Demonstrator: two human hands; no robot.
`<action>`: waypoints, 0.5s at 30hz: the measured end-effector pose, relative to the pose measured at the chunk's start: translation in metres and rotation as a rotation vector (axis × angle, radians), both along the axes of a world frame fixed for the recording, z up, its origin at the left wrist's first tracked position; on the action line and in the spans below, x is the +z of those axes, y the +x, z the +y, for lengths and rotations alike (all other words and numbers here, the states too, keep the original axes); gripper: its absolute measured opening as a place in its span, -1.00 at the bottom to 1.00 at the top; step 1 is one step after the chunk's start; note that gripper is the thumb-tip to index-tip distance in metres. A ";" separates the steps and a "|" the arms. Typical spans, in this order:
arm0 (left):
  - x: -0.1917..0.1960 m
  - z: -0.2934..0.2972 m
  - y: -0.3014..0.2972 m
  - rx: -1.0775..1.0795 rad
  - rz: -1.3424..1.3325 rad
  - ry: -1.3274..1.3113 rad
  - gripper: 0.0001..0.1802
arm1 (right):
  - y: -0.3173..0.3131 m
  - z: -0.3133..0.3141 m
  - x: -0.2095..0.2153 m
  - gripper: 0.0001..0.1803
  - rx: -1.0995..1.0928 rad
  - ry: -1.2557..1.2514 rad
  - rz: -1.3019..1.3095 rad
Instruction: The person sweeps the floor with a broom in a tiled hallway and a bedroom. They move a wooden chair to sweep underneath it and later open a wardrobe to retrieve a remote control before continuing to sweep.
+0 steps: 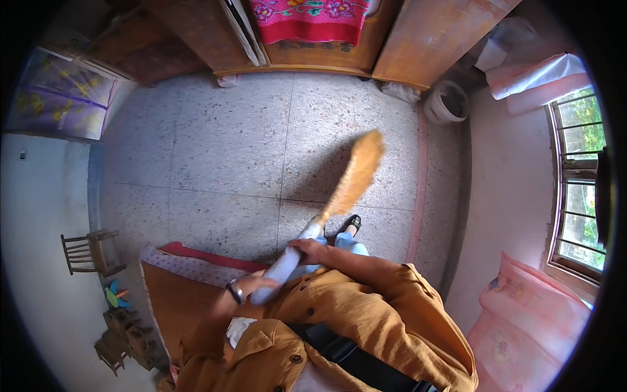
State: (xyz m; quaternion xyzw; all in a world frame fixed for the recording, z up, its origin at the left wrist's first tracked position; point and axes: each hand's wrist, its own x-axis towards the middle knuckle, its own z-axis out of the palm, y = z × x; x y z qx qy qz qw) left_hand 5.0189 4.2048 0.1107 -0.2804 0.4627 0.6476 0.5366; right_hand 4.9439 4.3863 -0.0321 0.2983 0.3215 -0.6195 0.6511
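Across the front of my body I hold a broom with a tan straw head [356, 173] and a thick pale grey handle [285, 266]. My right hand [308, 251] is closed round the upper part of the handle, near where the straw begins. Lower down, by the handle's end, my left hand [256, 285] grips it; a watch is on that wrist. The straw head points forward and to the right, over the speckled floor [228, 144], and looks slightly blurred. Whether it touches the floor I cannot tell.
A bed or table edge with a red and patterned cloth [196, 261] is close on my left. Small wooden chairs [104, 253] stand beyond it. Wooden cabinets [320, 62] line the far side, with a white bucket [447, 102] at their right. A barred window [578, 183] is at right.
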 end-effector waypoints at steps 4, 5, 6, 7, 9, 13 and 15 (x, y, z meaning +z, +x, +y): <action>0.044 -0.017 0.025 0.187 0.028 -0.091 -0.48 | 0.003 -0.070 0.007 -0.64 0.105 -0.049 0.004; 0.048 -0.019 0.028 0.217 0.037 -0.114 -0.47 | -0.002 -0.082 0.016 -0.64 0.126 -0.028 0.021; 0.052 -0.018 0.028 0.265 0.055 -0.093 -0.55 | -0.008 -0.089 0.026 -0.63 0.123 0.007 0.103; 0.053 -0.015 0.025 0.292 0.071 -0.104 -0.58 | -0.015 -0.093 0.037 -0.61 0.114 0.042 0.185; 0.052 -0.006 0.012 0.344 0.088 -0.119 -0.63 | -0.027 -0.098 0.042 -0.60 0.087 0.179 0.345; 0.023 0.003 -0.009 0.435 0.073 0.019 -0.74 | -0.057 -0.095 0.023 -0.67 -0.025 0.356 0.535; 0.023 0.010 -0.031 0.424 0.019 0.107 -0.70 | -0.082 -0.075 0.047 -0.69 -0.079 0.432 0.497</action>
